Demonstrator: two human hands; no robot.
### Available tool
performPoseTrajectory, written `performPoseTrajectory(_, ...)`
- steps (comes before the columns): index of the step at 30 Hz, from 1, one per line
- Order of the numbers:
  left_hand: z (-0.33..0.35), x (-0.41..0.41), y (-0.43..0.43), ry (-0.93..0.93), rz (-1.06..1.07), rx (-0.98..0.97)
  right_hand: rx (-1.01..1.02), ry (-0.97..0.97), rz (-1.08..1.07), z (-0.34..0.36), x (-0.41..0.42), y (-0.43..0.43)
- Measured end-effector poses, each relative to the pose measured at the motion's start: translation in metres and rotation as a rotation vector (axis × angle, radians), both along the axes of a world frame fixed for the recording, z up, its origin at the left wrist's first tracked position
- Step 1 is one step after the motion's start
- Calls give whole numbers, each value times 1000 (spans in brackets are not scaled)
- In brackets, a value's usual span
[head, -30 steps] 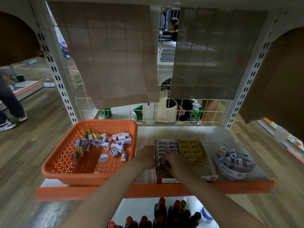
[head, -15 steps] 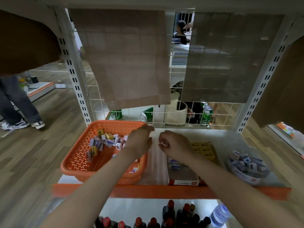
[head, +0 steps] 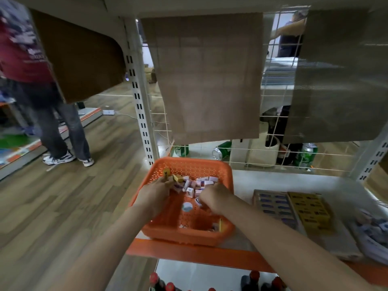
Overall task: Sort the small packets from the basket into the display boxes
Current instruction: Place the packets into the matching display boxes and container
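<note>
Head view. Both my hands are down in the orange basket (head: 190,163) on the shelf. The left hand (head: 154,196) is at the far-left edge of the heap of small packets (head: 198,183) and the right hand (head: 214,198) at its near-right edge. Fingers curl over the heap; I cannot tell whether either pinches a packet. The display boxes (head: 294,206), to the right of the basket, show blue and yellow rows already filled. My judgement: well along, with many packets left to sort.

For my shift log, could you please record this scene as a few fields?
Left hand: inside the orange basket, at yellow packets
Right hand: inside the basket, among white packets
Display box: right of the basket, blue and yellow rows
Grip: cannot tell for either hand
</note>
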State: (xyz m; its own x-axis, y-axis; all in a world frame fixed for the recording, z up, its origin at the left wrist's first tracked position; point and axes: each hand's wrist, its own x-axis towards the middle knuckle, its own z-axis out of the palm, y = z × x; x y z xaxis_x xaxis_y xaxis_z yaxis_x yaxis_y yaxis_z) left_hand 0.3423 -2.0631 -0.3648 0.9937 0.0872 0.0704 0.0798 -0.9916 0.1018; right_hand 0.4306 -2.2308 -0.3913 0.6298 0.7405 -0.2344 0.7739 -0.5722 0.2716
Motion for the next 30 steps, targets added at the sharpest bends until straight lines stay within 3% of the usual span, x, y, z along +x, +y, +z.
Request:
performPoseTrajectory(4, -3, 1, 8, -3, -8, 33, -188, -109, 75, -3, 3, 9)
performPoseTrajectory(8, -4, 1, 14, -4, -15, 59, -210, -172, 144, -8, 6, 12)
performPoseTrajectory(12, -6, 3, 15, 17, -12, 52, -103, -125, 189, -3, 5, 7)
performPoseTrajectory(18, -9, 17, 7, 23, -64, 21, 359, 100, 121, 18, -1, -14)
performPoseTrajectory(22, -12, 36, -15, 27, -17, -84, 488, 86, 52, 35, 3, -30)
performPoseTrajectory(30, -27, 69, -48, 102, 129, -99, 599, 88, -9, 41, 9, -62)
